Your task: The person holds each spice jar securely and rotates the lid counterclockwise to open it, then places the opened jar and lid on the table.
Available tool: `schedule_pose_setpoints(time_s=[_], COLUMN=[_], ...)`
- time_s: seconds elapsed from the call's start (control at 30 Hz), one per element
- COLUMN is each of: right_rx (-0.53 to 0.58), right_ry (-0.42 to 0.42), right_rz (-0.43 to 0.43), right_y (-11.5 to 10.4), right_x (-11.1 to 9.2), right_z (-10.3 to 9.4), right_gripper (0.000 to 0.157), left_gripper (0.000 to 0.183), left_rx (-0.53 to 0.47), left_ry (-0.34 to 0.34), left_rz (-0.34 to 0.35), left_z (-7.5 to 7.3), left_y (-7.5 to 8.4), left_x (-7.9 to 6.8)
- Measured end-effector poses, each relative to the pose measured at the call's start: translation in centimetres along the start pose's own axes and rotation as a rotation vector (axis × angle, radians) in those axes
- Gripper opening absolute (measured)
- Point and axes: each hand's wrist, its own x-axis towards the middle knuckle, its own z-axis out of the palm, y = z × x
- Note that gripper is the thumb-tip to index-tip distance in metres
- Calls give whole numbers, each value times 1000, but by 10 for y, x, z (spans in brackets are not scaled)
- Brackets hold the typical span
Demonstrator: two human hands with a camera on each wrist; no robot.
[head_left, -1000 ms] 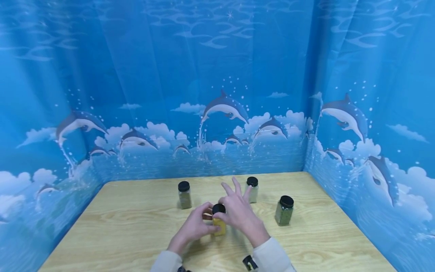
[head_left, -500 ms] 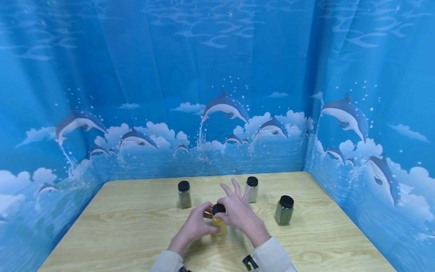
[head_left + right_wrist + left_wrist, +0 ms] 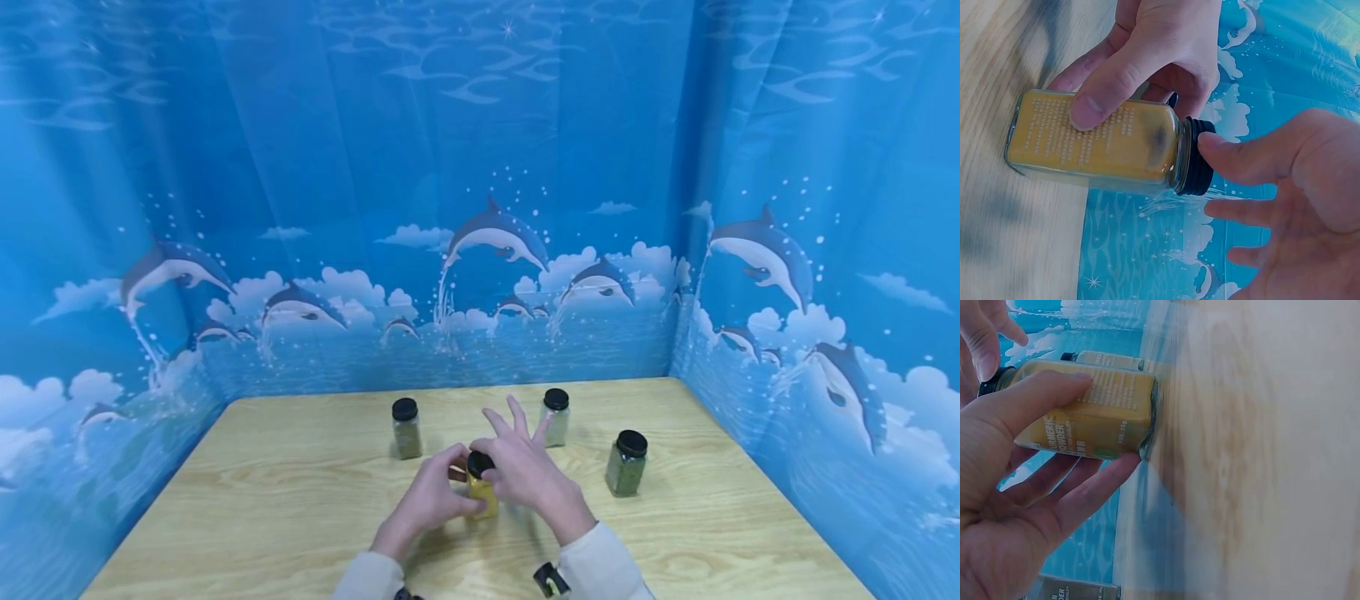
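A clear square jar of turmeric powder [image 3: 483, 500] with a black screw lid [image 3: 1196, 165] stands near the table's middle. My left hand [image 3: 431, 497] grips its body from the left. In the left wrist view, the thumb lies across one side of the jar [image 3: 1097, 434] and the fingers support the opposite side. From above right, my right hand [image 3: 528, 471] holds the lid between thumb and index finger. Its other fingers are spread away from the jar. The right wrist view shows that thumb pressed on the lid's edge; the lid sits on the jar's neck.
Three other black-lidded jars stand around: a brownish one [image 3: 407, 433] at back left, a pale one [image 3: 556, 421] behind my right hand, and a dark green one [image 3: 627, 468] to the right. A blue dolphin curtain [image 3: 450, 183] borders the wooden table [image 3: 262, 492].
My right thumb and index finger have shifted slightly around the lid, the hand turning a little. My left hand and the jar stay in place, as do the other jars.
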Motion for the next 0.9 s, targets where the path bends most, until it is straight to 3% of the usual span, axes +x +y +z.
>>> schedule_pose_setpoints(time_s=[0.2, 0.43, 0.9], right_rx=[11, 4, -8], right_ry=[27, 110, 132], right_rz=[1, 68, 75], right_y=[1, 1, 1], right_x=[-1, 1, 0], right_z=[0, 3, 6], right_gripper=[43, 44, 37], left_gripper=[54, 50, 44], left_rx=[6, 11, 0], left_ry=[5, 11, 18], left_rz=[-13, -44, -64], left_z=[1, 4, 6], left_y=[4, 3, 6], left_x=[-1, 0, -3])
